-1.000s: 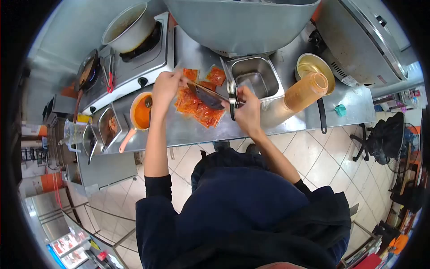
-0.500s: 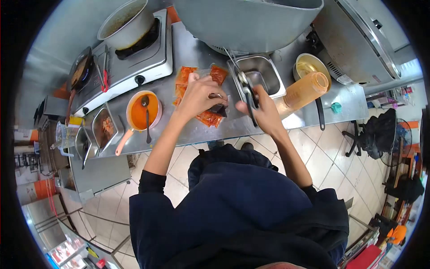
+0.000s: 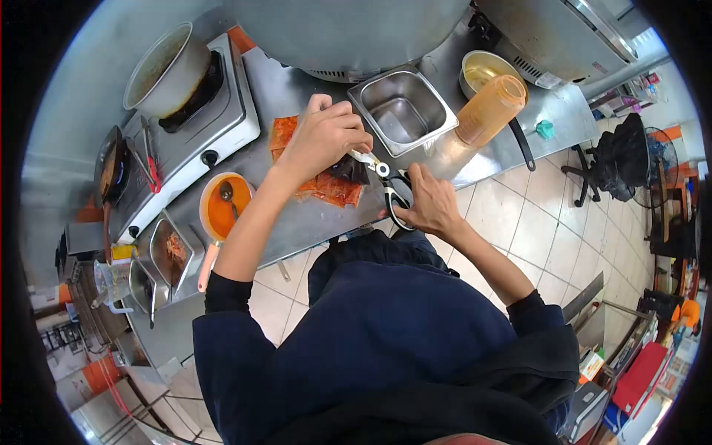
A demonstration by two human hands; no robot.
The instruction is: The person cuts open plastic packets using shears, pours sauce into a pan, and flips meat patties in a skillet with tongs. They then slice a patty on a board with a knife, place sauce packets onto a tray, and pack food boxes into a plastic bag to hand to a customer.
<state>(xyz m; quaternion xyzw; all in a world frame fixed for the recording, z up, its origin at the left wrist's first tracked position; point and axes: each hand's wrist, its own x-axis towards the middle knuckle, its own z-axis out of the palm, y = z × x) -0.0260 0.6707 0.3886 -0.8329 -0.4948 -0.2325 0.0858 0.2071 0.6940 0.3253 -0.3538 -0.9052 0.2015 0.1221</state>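
My left hand [image 3: 330, 137] is closed on the upper part of a small packet with dark contents [image 3: 350, 170]. Pinched in its fingers, the packet's top edge is mostly hidden. My right hand [image 3: 432, 199] grips the black-and-white handles of a pair of scissors [image 3: 383, 170]. The blades point left, right at the packet just below my left fingertips. Flat clear packets of red-orange food [image 3: 334, 190] lie on the steel counter beneath the dark packet, partly covered by my left hand and forearm.
A steel pan [image 3: 404, 111] sits behind the scissors. Right of it are an orange-tinted bottle [image 3: 491, 111] and a black-handled pan [image 3: 475, 68]. On the left are a saucepan of orange sauce [image 3: 215, 213], a gas stove [image 3: 236, 126] with a pot [image 3: 167, 70], and red-handled tongs [image 3: 153, 170].
The scissors have moved from over the steel pan's edge down to the dark packet, blades now at its top. My left hand has raised the packet's top. The view has shifted.
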